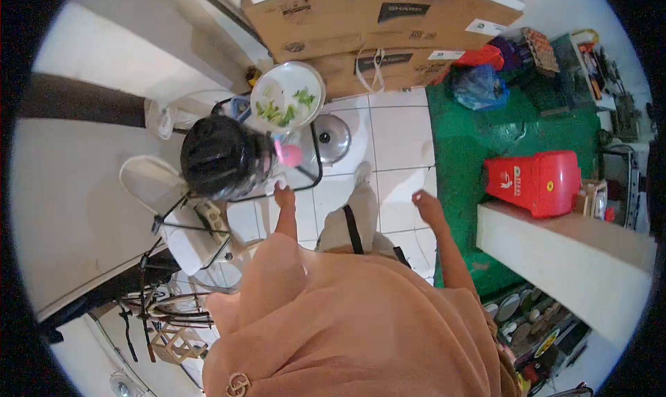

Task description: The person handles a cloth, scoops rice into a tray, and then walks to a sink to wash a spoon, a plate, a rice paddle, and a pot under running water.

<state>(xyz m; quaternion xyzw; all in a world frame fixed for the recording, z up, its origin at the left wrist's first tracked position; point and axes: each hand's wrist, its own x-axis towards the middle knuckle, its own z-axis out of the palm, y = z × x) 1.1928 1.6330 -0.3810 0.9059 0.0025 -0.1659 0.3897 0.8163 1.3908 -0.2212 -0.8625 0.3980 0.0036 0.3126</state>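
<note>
My left hand (pixel 283 195) is at the front edge of a small black-framed table (pixel 305 180), beside something small and white; its fingers look pressed together, but what they hold is too small to make out. Just beyond it are a pink item (pixel 288 154) and a large black-lidded container (pixel 220 158). A white bowl (pixel 279 85) with pieces of green vegetable stands at the table's far side. My right hand (pixel 424 204) hangs over the floor away from any object, its fingers curled and small in view.
A round metal lid (pixel 331 139) lies on the tiles (pixel 399 137). Large cardboard boxes (pixel 333 22) stand ahead. To the right are a green floor (pixel 461 137), a red bin (pixel 538 182) and a white ledge (pixel 513 237). A white chair (pixel 184 244) stands at left.
</note>
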